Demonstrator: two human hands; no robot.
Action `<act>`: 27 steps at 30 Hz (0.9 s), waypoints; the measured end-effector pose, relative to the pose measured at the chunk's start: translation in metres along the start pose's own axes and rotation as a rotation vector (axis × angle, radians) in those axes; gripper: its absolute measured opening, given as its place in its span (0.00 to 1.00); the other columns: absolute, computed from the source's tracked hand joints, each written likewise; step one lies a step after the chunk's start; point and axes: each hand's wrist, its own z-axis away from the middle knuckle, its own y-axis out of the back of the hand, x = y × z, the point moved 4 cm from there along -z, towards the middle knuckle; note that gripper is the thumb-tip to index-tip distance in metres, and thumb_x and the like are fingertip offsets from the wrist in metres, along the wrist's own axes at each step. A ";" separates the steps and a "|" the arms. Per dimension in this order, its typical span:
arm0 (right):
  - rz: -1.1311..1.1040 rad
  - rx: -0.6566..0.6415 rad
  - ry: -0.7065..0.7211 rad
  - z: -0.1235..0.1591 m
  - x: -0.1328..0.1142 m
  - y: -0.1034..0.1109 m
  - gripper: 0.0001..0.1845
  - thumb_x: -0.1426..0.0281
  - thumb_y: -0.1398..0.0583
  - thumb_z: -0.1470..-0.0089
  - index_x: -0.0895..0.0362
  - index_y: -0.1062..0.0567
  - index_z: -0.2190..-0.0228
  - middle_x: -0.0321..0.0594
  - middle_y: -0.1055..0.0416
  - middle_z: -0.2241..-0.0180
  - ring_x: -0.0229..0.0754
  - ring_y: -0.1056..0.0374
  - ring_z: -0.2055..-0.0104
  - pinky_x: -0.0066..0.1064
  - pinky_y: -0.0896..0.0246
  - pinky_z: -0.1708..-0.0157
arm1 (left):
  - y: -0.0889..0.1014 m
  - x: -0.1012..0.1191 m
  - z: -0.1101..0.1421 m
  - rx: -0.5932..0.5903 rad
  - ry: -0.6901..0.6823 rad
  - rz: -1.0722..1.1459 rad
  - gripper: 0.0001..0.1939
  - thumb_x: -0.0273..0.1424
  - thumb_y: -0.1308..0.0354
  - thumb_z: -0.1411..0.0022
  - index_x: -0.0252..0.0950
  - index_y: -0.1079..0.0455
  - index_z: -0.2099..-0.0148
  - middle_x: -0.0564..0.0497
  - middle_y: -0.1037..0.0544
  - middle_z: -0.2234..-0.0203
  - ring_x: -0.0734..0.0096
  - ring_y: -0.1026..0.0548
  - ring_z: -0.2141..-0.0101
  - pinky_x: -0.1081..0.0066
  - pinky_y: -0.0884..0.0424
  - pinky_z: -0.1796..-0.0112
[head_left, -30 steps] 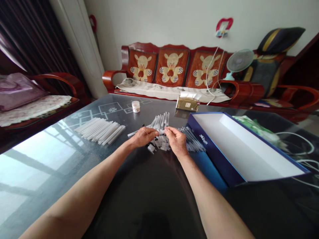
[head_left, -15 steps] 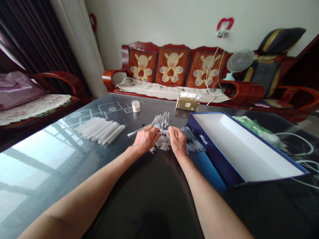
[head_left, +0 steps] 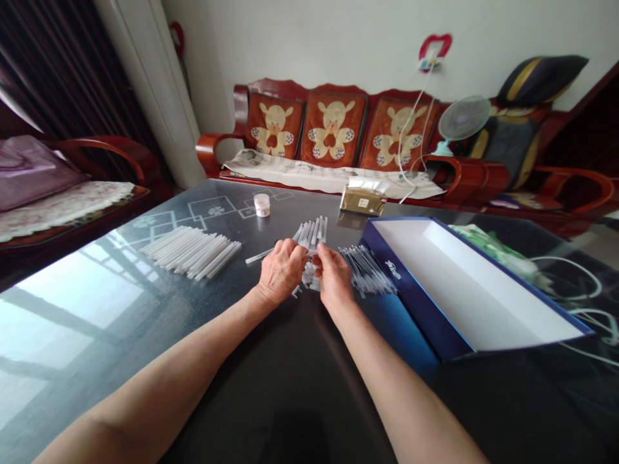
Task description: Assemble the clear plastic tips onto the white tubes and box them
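My left hand (head_left: 283, 270) is closed, its fingers curled around one end of a whitish pen barrel (head_left: 312, 251) held above the table. On the other end my right hand (head_left: 334, 274) pinches with thumb and fingers. Most of the barrel is hidden by the fingers. Below and between the hands lies a heap of small translucent caps (head_left: 309, 278), partly covered. Just beyond them fans a bunch of white pens (head_left: 313, 231). To the right of my right hand are thin pen refills (head_left: 370, 270), and farther left a row of white pen barrels (head_left: 193, 251).
An open blue box (head_left: 478, 290) with a white inside stands at the right of the dark table (head_left: 271, 399). A small white tub (head_left: 262, 205) and a tissue pack (head_left: 362, 198) stand at the back. A green-and-white bag (head_left: 498, 251) and white cables (head_left: 597, 316) lie beyond the box.
My left hand has turned over and curled around the barrel. My hands drew apart slightly with the barrel showing between them, then came closer together again.
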 end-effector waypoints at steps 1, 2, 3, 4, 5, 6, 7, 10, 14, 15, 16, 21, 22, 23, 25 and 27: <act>-0.014 0.010 -0.001 -0.001 0.001 0.001 0.19 0.56 0.35 0.60 0.58 0.28 0.73 0.34 0.28 0.78 0.35 0.31 0.76 0.22 0.43 0.82 | -0.001 0.000 0.000 -0.011 -0.004 0.007 0.12 0.37 0.53 0.33 0.37 0.31 0.63 0.47 0.29 0.66 0.66 0.33 0.64 0.71 0.36 0.67; -0.020 0.014 0.006 -0.002 0.002 0.003 0.18 0.56 0.35 0.59 0.58 0.27 0.73 0.34 0.28 0.78 0.35 0.31 0.76 0.23 0.43 0.81 | -0.002 0.001 0.000 -0.023 -0.006 0.016 0.13 0.37 0.53 0.33 0.37 0.31 0.63 0.47 0.29 0.67 0.66 0.33 0.64 0.71 0.36 0.68; -0.017 0.009 0.020 -0.003 0.003 0.004 0.18 0.56 0.35 0.59 0.58 0.27 0.73 0.34 0.28 0.78 0.35 0.31 0.75 0.23 0.42 0.80 | -0.003 0.001 0.000 -0.035 -0.004 0.027 0.13 0.37 0.53 0.33 0.37 0.31 0.63 0.47 0.29 0.68 0.66 0.32 0.65 0.71 0.36 0.68; -0.008 -0.002 0.038 -0.003 0.003 0.004 0.18 0.57 0.35 0.58 0.58 0.27 0.72 0.34 0.28 0.78 0.35 0.31 0.75 0.24 0.41 0.79 | -0.004 0.001 0.000 -0.047 0.000 0.042 0.13 0.37 0.52 0.33 0.37 0.30 0.63 0.47 0.29 0.68 0.67 0.32 0.65 0.72 0.35 0.67; 0.001 -0.016 0.058 -0.004 0.004 0.005 0.17 0.57 0.36 0.58 0.58 0.26 0.72 0.34 0.28 0.78 0.35 0.31 0.74 0.24 0.41 0.78 | -0.005 0.002 0.000 -0.057 0.006 0.062 0.13 0.37 0.52 0.33 0.37 0.30 0.63 0.47 0.29 0.69 0.67 0.31 0.66 0.72 0.35 0.67; 0.010 -0.032 0.077 -0.004 0.005 0.005 0.17 0.57 0.36 0.57 0.58 0.26 0.71 0.34 0.27 0.77 0.35 0.31 0.74 0.24 0.40 0.77 | -0.006 0.002 0.000 -0.067 0.012 0.091 0.13 0.37 0.52 0.33 0.36 0.30 0.63 0.47 0.28 0.69 0.68 0.31 0.67 0.73 0.35 0.67; 0.018 -0.048 0.093 -0.004 0.005 0.005 0.17 0.56 0.36 0.56 0.58 0.26 0.71 0.35 0.27 0.76 0.35 0.31 0.73 0.24 0.39 0.76 | -0.007 0.001 -0.001 -0.075 0.016 0.133 0.13 0.36 0.52 0.34 0.36 0.29 0.63 0.48 0.28 0.70 0.69 0.30 0.68 0.73 0.35 0.68; 0.037 -0.084 0.124 -0.011 0.002 0.010 0.18 0.55 0.37 0.55 0.58 0.26 0.70 0.37 0.25 0.72 0.36 0.31 0.72 0.26 0.38 0.74 | -0.010 -0.004 -0.002 -0.108 0.053 0.325 0.13 0.36 0.51 0.35 0.35 0.28 0.64 0.50 0.26 0.72 0.73 0.30 0.71 0.75 0.36 0.69; 0.003 0.064 0.208 -0.031 -0.011 0.039 0.20 0.54 0.39 0.55 0.58 0.26 0.67 0.40 0.24 0.69 0.35 0.30 0.72 0.27 0.35 0.72 | -0.017 -0.025 -0.004 -0.258 0.296 0.579 0.17 0.37 0.50 0.37 0.34 0.29 0.74 0.54 0.28 0.82 0.77 0.32 0.79 0.77 0.37 0.74; 0.028 0.112 0.242 -0.035 -0.015 0.047 0.20 0.54 0.39 0.54 0.58 0.26 0.66 0.41 0.24 0.69 0.35 0.30 0.72 0.28 0.35 0.71 | -0.018 -0.030 -0.004 -0.263 0.357 0.603 0.17 0.37 0.50 0.38 0.34 0.29 0.74 0.55 0.28 0.83 0.78 0.32 0.80 0.77 0.38 0.75; 0.083 0.146 0.280 -0.037 -0.018 0.054 0.21 0.55 0.40 0.53 0.58 0.26 0.64 0.41 0.24 0.69 0.36 0.30 0.71 0.29 0.35 0.71 | -0.018 -0.034 -0.005 -0.236 0.396 0.605 0.17 0.37 0.50 0.38 0.34 0.28 0.73 0.55 0.28 0.83 0.78 0.32 0.81 0.77 0.37 0.75; 0.654 -0.074 0.689 -0.023 -0.025 0.043 0.16 0.62 0.45 0.45 0.57 0.23 0.62 0.44 0.25 0.65 0.42 0.31 0.62 0.35 0.36 0.59 | -0.017 -0.036 -0.004 -0.006 0.264 0.438 0.14 0.36 0.49 0.37 0.35 0.26 0.64 0.50 0.23 0.75 0.74 0.27 0.73 0.76 0.34 0.68; 0.746 -0.125 0.762 -0.019 -0.024 0.038 0.15 0.64 0.46 0.44 0.57 0.23 0.62 0.44 0.26 0.65 0.43 0.31 0.61 0.35 0.37 0.58 | -0.019 -0.035 -0.003 0.014 0.220 0.407 0.13 0.36 0.50 0.37 0.35 0.26 0.64 0.50 0.23 0.74 0.73 0.27 0.72 0.75 0.34 0.66; 0.816 -0.167 0.812 -0.015 -0.023 0.034 0.15 0.65 0.46 0.44 0.57 0.23 0.62 0.44 0.27 0.66 0.43 0.32 0.61 0.36 0.37 0.57 | -0.020 -0.035 -0.001 0.025 0.181 0.383 0.13 0.35 0.50 0.36 0.35 0.26 0.64 0.49 0.23 0.73 0.72 0.27 0.70 0.75 0.34 0.65; 0.911 -0.230 0.860 -0.012 -0.021 0.028 0.14 0.67 0.46 0.44 0.56 0.23 0.62 0.43 0.28 0.67 0.43 0.32 0.61 0.36 0.38 0.56 | -0.023 -0.035 0.002 0.037 0.132 0.348 0.13 0.34 0.51 0.35 0.34 0.27 0.65 0.48 0.24 0.72 0.72 0.26 0.69 0.74 0.33 0.64; 0.970 -0.270 0.881 -0.011 -0.019 0.025 0.13 0.67 0.45 0.45 0.55 0.23 0.61 0.43 0.28 0.66 0.43 0.32 0.61 0.36 0.39 0.56 | -0.024 -0.036 0.003 0.038 0.115 0.327 0.13 0.34 0.51 0.35 0.34 0.28 0.64 0.48 0.24 0.72 0.71 0.26 0.69 0.74 0.33 0.64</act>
